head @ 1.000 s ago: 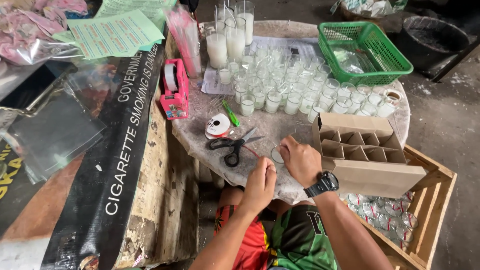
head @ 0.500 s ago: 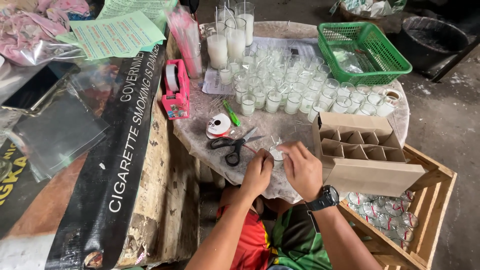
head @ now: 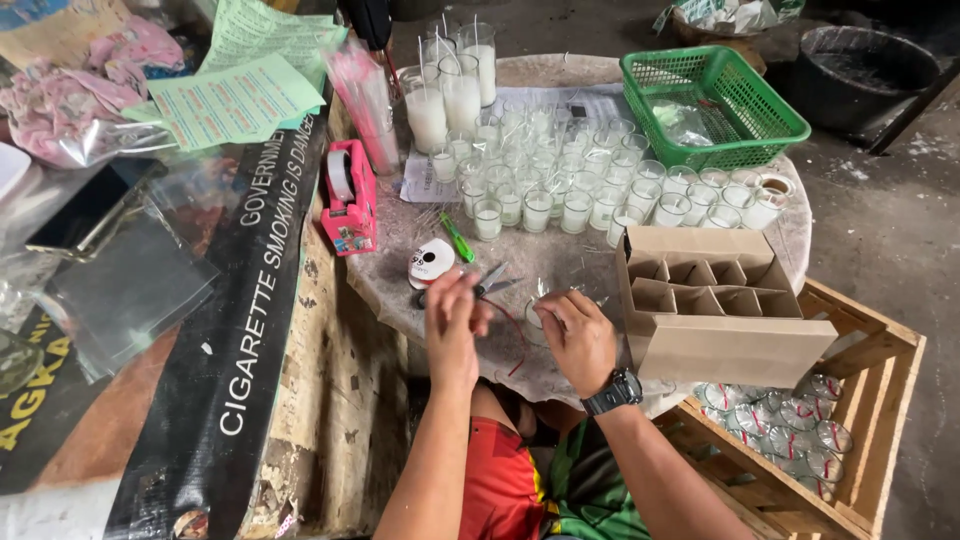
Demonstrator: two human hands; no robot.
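Note:
My left hand (head: 455,318) is raised over the round stone table (head: 560,262), fingers pinched on a thin red string (head: 521,340). The string curves down toward my right hand (head: 577,338). My right hand, with a black wristwatch, grips a small glass candle (head: 535,318) wrapped in clear film, resting on the table. Black-handled scissors (head: 487,283) lie just beyond my left fingers. A white ribbon spool (head: 431,262) and a green pen-shaped tool (head: 458,240) lie a little farther back.
Several small glass candles (head: 575,185) crowd the table's far half, with tall ones (head: 445,95) behind. A green basket (head: 712,100) is at back right. A divided cardboard box (head: 715,300) stands on the right, over a wooden crate (head: 860,400) of wrapped candles. A pink tape dispenser (head: 350,195) sits left.
My hands came together over the small glass. Now my left hand has lifted up and away to the left, drawing the red string out, while my right hand stays on the glass.

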